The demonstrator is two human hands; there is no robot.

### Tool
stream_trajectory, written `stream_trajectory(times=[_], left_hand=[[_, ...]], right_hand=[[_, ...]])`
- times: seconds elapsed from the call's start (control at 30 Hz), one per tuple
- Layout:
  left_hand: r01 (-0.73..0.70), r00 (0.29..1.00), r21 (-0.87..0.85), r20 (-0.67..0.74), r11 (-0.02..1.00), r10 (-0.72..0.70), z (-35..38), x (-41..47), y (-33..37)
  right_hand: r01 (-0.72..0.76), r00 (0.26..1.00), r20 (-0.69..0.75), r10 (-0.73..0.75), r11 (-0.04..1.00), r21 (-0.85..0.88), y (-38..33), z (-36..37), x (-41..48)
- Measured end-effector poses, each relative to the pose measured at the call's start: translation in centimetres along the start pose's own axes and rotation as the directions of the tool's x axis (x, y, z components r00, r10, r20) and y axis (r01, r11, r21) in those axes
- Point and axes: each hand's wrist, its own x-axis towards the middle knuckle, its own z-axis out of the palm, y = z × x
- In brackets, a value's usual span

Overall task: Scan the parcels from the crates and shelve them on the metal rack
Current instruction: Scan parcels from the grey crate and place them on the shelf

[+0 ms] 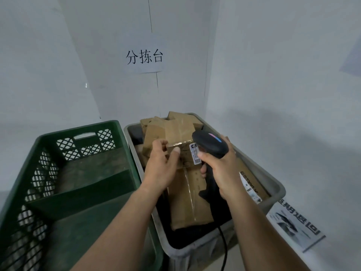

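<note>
Scanning seems the step in hand: the right hand (220, 170) grips the black scanner (212, 143) by its handle, its head just beside the white label (196, 155) on a small parcel (178, 132) pinched at its left end by the left hand (160, 165). Held above the middle of the grey crate (274, 181), over boxes (151, 127) piled toward its far edge, the parcel likely needs its label squared to the scanner next.
</note>
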Motion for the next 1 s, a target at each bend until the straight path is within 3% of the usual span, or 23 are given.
stream_trajectory(times=[0.17, 0.27, 0.47, 0.6, 0.73, 0.83, 1.0], left_hand=[[0.042, 0.997, 0.247, 0.045, 0.968, -0.055, -0.3, 0.9, -0.2], [0.066, 0.996, 0.309, 0.042, 0.949, -0.083, 0.2, 1.1, 0.0], [0.107, 0.994, 0.153, -0.041, 0.982, -0.102, 0.0, 1.4, -0.3], [0.175, 0.984, 0.178, -0.024, 0.968, -0.174, -0.4, 1.6, -0.1], [0.238, 0.971, 0.211, -0.033, 0.948, -0.236, -0.7, 2.0, -0.6], [0.255, 0.966, 0.157, 0.005, 0.954, -0.259, -0.7, 2.3, -1.4], [0.264, 0.956, -0.09, 0.16, 0.96, -0.247, -1.0, 2.3, -1.3]], right_hand=[[0.023, 0.997, 0.079, -0.019, 0.999, -0.044, -0.4, 0.1, -1.0], [-0.029, 0.999, 0.04, 0.028, 0.999, 0.014, -0.4, -0.2, 0.0], [-0.147, 0.989, -0.022, 0.148, 0.988, 0.056, -0.2, -0.8, 1.7], [-0.201, 0.979, -0.005, 0.202, 0.975, 0.099, 0.8, 0.4, 3.3], [-0.164, 0.985, 0.048, 0.164, 0.987, -0.005, 1.3, 1.3, 4.2], [-0.143, 0.987, 0.071, 0.147, 0.988, -0.05, 1.3, 1.4, 4.3], [-0.113, 0.987, 0.101, 0.122, 0.989, -0.092, 0.5, 1.0, 4.1]])
